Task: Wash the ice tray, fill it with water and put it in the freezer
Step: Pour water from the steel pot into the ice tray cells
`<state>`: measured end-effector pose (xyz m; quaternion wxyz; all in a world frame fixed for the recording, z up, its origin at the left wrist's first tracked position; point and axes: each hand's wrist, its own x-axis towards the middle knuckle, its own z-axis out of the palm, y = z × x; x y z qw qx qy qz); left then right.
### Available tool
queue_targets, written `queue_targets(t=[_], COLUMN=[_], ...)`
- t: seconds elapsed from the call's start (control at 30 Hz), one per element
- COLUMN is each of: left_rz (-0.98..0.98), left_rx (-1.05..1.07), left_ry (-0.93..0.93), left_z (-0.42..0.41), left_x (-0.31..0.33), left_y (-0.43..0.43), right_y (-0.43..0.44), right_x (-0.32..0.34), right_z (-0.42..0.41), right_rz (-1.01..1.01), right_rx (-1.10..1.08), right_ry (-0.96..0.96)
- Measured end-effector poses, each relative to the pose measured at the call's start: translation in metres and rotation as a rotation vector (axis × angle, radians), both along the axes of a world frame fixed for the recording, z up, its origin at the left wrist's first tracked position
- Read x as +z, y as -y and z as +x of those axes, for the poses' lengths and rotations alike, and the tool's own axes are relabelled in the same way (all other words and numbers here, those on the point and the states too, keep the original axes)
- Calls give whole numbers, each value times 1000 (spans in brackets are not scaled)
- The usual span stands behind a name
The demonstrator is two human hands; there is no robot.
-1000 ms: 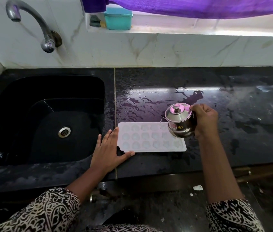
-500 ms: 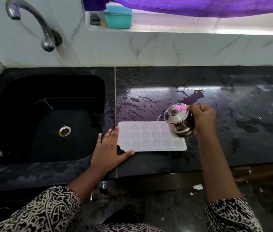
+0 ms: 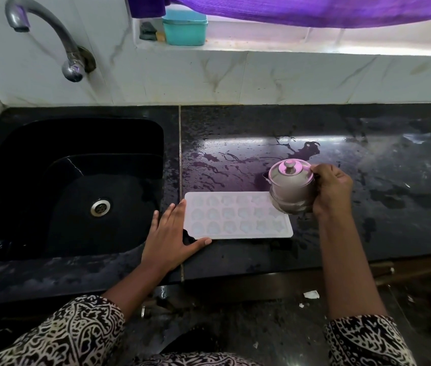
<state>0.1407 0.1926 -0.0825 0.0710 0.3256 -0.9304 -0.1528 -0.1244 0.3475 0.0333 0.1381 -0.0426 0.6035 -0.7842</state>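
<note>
Over the right end of the tray, the right hand [image 3: 332, 190] was curled in a closed grip on the handle side of a small lidded stainless-steel pot [image 3: 291, 184], holding it just above the tray's far right corner, roughly upright with its knobbed lid on. Whether the pot touched the tray could not be told. The left hand [image 3: 171, 233] lay flat with fingers spread, palm down on the black stone tabletop [image 3: 367, 233], its fingers against the tray's left short edge and the thumb tip along the near left corner.

The white rectangular plastic ice tray [image 3: 238, 217] lay flat on the tabletop with its cavities facing up, its long axis running left to right, parallel to the tabletop's front edge, just right of the black sink [image 3: 77, 194]. The tabletop was wet behind the tray. A curved metal tap [image 3: 50, 35] stood on the white tiled wall above the sink.
</note>
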Motion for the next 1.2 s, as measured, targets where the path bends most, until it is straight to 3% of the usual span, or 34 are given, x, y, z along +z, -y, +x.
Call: queue_targets(t=[0.57, 1.2], left_rz=[-2, -20], left_rx=[3, 6], left_ry=[8, 18], left_z=[0, 0], left_x=[-1, -2], left_y=[0, 0], right_y=[-13, -15], right_x=[-5, -3], right_z=[-3, -2], right_rz=[188, 281], right_rx=[-21, 7], right_ry=[-150, -191])
